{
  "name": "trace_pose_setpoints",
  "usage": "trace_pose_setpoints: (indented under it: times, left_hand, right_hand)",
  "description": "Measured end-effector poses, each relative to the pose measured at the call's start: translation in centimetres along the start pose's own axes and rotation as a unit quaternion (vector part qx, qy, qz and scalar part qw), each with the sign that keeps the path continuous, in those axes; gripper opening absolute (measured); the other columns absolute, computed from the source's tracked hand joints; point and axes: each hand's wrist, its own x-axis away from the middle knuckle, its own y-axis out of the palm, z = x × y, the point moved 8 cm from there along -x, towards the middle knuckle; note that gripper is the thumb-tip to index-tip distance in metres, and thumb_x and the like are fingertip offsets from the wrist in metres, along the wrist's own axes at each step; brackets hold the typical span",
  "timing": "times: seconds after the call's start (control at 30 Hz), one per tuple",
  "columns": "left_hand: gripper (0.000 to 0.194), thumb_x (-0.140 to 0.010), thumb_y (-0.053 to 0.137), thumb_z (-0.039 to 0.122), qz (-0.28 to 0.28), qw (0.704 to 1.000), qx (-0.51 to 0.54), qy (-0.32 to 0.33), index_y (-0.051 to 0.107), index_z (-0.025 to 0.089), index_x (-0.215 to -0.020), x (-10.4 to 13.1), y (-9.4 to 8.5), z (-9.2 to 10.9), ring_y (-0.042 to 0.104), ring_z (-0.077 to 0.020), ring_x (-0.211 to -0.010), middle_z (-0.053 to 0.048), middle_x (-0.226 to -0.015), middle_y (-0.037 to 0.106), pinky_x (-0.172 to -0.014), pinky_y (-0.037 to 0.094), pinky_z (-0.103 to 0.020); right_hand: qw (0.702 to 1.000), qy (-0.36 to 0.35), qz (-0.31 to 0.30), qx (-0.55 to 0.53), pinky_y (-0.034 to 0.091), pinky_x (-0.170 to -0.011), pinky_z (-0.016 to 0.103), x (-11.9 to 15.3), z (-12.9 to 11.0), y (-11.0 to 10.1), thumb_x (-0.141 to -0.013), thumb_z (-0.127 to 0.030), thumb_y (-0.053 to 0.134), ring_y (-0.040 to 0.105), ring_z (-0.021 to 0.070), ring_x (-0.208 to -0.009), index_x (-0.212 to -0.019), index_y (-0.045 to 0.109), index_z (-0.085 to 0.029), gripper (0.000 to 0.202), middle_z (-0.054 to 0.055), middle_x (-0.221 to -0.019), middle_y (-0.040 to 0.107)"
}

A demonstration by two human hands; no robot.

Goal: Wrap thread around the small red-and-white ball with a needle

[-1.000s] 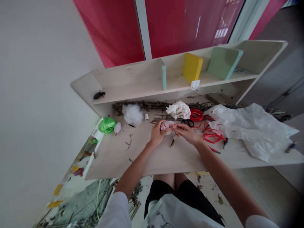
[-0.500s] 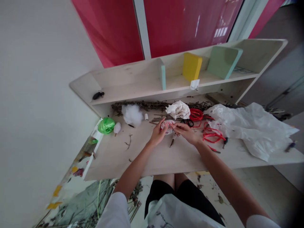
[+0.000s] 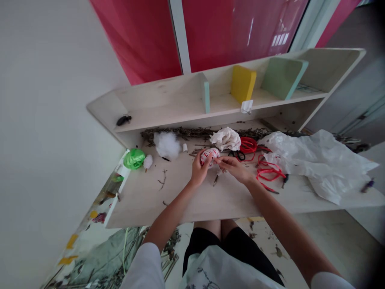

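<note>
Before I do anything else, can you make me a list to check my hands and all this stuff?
1. Left hand has a grip on the red-and-white bundle: ok.
2. Right hand is at the bundle: ok, fingertips by its side.
3. Something is pinched in the right fingertips: cannot tell, too small.
4. Green ball is away from both hands: ok, off to the left.
5. Red cord is all neatly coiled: not ok, some lies in loose loops.
6. Plastic sheet is flat: not ok, crumpled.
</note>
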Motion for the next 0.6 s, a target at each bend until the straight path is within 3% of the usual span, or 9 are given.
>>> trace_pose_setpoints:
  times: [0.37, 0.6]
  left_hand:
    - [0.046, -0.085, 0.05, 0.055, 0.0, 1.0, 0.008, -0.005, 0.056, 0.019, -0.112, -0.2, 0.2, -1.0, 0.06, -0.0179, -0.106, -0.009, -0.115, 0.063, -0.095, 0.045, -0.03]
    - [0.048, -0.083, 0.052, 0.057, -0.008, 0.999, 0.039, 0.0, 0.054, 0.019, -0.112, -0.3, 0.4, -1.4, 0.059, -0.0186, -0.107, -0.01, -0.117, 0.062, -0.095, 0.046, -0.031]
  right_hand:
    - [0.998, 0.01, 0.017, -0.066, 0.027, -0.054, 0.026, -0.1, 0.5, -0.4, -0.07, -0.053, 0.068, 0.035, 0.0095, -0.055, -0.076, 0.066, -0.017, 0.037, -0.003, -0.059, 0.046]
    - [0.97, 0.066, 0.018, -0.232, 0.032, -0.056, 0.024, -0.1, 1.7, -0.3, -0.068, -0.044, 0.073, 0.035, 0.0079, -0.054, -0.081, 0.067, -0.019, 0.029, -0.005, -0.059, 0.042]
